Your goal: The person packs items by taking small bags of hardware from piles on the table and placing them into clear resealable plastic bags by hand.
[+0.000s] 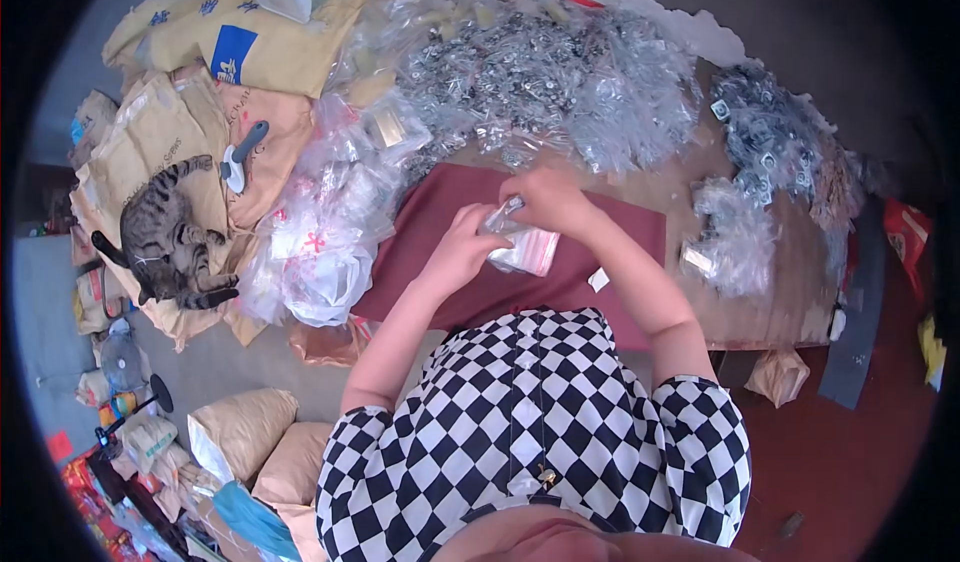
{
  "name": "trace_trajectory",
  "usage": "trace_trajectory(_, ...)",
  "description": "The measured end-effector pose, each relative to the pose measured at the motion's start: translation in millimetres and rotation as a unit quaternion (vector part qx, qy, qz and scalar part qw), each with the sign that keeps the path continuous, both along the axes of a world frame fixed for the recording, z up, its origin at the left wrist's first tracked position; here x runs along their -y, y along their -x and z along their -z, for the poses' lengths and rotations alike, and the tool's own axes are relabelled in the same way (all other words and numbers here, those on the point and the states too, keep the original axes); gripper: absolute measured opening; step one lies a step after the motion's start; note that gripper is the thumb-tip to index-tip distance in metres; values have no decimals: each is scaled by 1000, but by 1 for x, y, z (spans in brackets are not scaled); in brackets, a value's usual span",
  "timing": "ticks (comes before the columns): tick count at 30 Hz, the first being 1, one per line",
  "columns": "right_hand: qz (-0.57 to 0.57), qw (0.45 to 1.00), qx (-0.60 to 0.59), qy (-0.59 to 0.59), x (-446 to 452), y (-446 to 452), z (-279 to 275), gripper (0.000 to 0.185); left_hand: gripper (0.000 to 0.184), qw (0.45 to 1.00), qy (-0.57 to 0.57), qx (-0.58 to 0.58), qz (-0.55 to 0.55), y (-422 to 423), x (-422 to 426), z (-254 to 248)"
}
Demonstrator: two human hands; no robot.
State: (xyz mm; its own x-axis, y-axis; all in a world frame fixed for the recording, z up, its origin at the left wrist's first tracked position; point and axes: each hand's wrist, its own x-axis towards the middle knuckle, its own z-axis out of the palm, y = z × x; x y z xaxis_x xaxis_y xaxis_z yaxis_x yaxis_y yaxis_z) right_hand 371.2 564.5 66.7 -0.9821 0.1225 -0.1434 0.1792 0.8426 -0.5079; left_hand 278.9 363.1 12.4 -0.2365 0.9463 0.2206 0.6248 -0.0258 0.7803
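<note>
Over a dark red cloth (pixel 440 212), my left hand (pixel 465 247) pinches the left side of a small clear plastic bag (pixel 532 254) with red lines along its edge. My right hand (pixel 545 200) is at the upper end of that bag, its fingers closed. A small shiny piece (pixel 510 207) shows by the right fingertips, too small to tell whether it is metal or folded plastic. A little white slip (pixel 598 280) lies on the cloth below my right wrist.
Beyond the cloth is a large heap of small clear bags with metal parts (pixel 520 72). More such bags (pixel 735 237) lie at right. Clear plastic bags (pixel 335 222) pile up at left. A cat (pixel 170 227) lies on paper sacks, near a grey-handled tool (pixel 243 157).
</note>
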Motion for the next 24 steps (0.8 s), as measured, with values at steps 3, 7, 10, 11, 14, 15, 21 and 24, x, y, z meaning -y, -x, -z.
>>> trace_trajectory(3,-65,984,11,-163,40,-14,-1,15,27,1000,11,-6,12,-15,3,-2)
trace_trajectory(7,-68,963,53,-254,71,-29,-12,11,25,999,-23,-22,23,-38,2,-5)
trace_trajectory(10,-69,982,13,-176,54,-48,-5,25,25,999,-8,-19,28,-48,8,-8)
trace_trajectory(11,-43,995,-58,-64,45,-55,-8,28,25,1000,-10,-17,11,-48,9,-10)
trace_trajectory(14,62,981,-162,83,41,-78,-21,42,25,999,-39,-30,-16,-49,2,-16)
trace_trajectory(15,115,977,-165,78,38,-83,-7,41,24,999,-35,-29,-11,-50,0,-19)
trace_trajectory(21,116,988,-41,-91,58,-102,13,24,25,997,-1,-25,74,-65,-18,-12)
trace_trajectory(24,47,975,-50,-213,65,-117,11,19,23,996,0,-10,83,-71,-18,-9)
